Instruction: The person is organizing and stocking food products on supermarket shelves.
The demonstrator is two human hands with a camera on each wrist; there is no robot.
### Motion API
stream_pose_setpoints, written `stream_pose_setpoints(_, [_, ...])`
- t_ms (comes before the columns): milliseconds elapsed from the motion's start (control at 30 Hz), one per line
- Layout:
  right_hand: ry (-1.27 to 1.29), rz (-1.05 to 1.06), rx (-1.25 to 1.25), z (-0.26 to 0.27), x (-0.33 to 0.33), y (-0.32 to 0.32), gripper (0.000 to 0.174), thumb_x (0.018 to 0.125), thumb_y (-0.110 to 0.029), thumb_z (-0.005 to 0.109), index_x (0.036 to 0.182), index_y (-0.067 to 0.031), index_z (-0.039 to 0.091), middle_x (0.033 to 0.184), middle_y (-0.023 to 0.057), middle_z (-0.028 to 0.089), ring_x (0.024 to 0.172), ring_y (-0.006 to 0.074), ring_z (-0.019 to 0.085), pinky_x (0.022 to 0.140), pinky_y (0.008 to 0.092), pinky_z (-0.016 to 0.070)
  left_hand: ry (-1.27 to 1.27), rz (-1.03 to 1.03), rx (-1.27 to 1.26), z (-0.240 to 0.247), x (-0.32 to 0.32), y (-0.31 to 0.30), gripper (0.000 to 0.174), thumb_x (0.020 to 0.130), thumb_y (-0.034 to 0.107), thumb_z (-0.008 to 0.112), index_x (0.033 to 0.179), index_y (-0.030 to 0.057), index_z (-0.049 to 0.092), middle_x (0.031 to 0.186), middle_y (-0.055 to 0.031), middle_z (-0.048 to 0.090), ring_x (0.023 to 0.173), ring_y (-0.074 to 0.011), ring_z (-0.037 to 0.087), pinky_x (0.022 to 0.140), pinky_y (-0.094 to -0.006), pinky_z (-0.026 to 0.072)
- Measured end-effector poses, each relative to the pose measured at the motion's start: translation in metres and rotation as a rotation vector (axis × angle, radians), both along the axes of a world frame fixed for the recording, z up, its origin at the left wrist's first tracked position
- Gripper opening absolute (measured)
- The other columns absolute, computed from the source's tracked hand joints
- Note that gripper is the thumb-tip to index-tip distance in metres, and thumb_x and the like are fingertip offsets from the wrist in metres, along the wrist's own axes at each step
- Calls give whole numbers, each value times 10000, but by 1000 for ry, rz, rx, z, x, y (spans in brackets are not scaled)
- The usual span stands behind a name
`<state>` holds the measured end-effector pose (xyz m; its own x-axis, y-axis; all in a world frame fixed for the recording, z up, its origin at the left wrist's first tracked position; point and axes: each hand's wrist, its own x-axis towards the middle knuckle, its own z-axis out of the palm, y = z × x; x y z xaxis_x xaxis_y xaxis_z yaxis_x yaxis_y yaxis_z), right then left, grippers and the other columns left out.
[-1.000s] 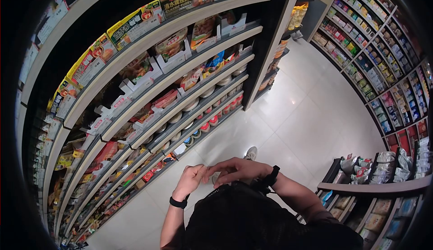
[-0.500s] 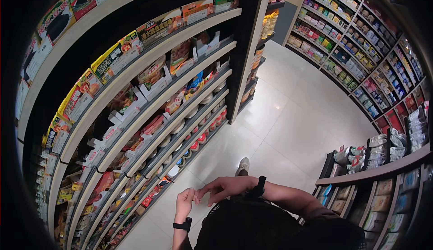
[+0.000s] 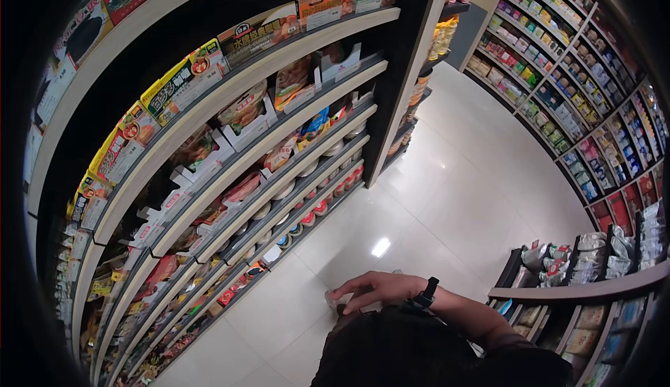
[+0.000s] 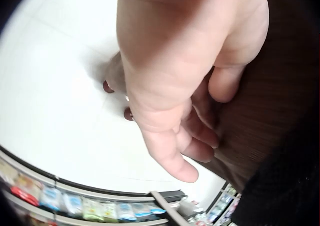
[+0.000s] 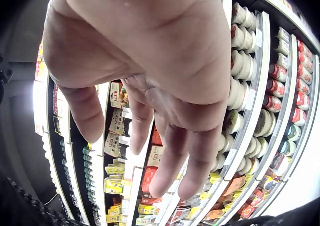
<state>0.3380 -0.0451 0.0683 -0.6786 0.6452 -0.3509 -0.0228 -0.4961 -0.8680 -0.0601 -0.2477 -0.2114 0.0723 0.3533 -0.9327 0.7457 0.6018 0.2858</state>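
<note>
My right hand [image 3: 377, 288] reaches across in front of the dark top in the head view, its fingers loosely bent and holding nothing. In the right wrist view the same hand [image 5: 150, 56] hangs with fingers spread a little apart, and shelves of goods show behind it. My left hand [image 4: 175, 71] fills the middle of the left wrist view, beside dark clothing [image 4: 270, 126]. Its fingers hang loosely curled with nothing in them. The head view gives no plain sight of the left hand.
Tall shelves [image 3: 241, 55] of boxed and packed food rise along the left. A lower display [image 3: 579, 291] with silvery packets stands at the right. Pale tiled floor [image 3: 447, 198] runs between them toward a far wall of shelves [image 3: 558, 87].
The left hand, earlier up against the right hand's fingers in the head view, has dropped out of plain sight. The right hand remains in front of the body. The view has shifted slightly.
</note>
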Motion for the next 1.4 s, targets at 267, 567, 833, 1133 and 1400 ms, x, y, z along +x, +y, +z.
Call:
stream_pose_setpoints(267, [40, 1, 17, 11, 91, 0, 511, 1005, -237, 720, 1474, -104, 568, 1159, 12, 707, 1079, 97, 655, 969, 268, 474, 0, 203, 84, 28, 84, 13, 291, 955, 283, 648, 1032, 29, 770, 865, -131, 759, 800, -244, 735, 784, -367, 588])
stream_pose_setpoints(567, [184, -154, 3, -7, 239, -46, 422, 1055, -109, 598, 1467, -34, 543, 1560, 111, 499, 1275, 250, 639, 1103, 371, 516, 37, 115, 131, 55, 187, 13, 281, 970, 252, 644, 1054, 12, 762, 918, -148, 757, 870, -270, 729, 840, -373, 585])
stream_pose_setpoints(833, [207, -111, -30, -1, 309, -41, 426, 1054, -100, 599, 1463, 0, 534, 1529, 125, 528, 1275, 245, 638, 1096, 352, 514, -537, 285, 524, 142, 340, 216, 301, 1038, 271, 655, 1159, 4, 724, 1095, -77, 741, 956, -145, 700, 879, -297, 571])
stream_pose_setpoints(1133, [139, -192, 54, -17, 368, -11, 438, 1045, -140, 642, 1456, -20, 551, 1254, 59, 694, 1125, 103, 656, 979, 245, 515, -1153, -395, 196, 264, 566, 291, 566, 1057, 270, 633, 1542, 47, 446, 1356, -74, 619, 1205, -133, 586, 1042, -277, 466])
stream_pose_setpoints(1400, [-122, -385, 55, -4, 479, 22, 295, 1051, -149, 630, 1301, 3, 667, 1168, 55, 732, 1074, 100, 664, 969, 255, 517, -1513, -431, -221, 280, 693, 349, 880, 1011, 382, 680, 1655, 37, 190, 1636, -134, 324, 1450, -155, 358, 1162, -301, 333])
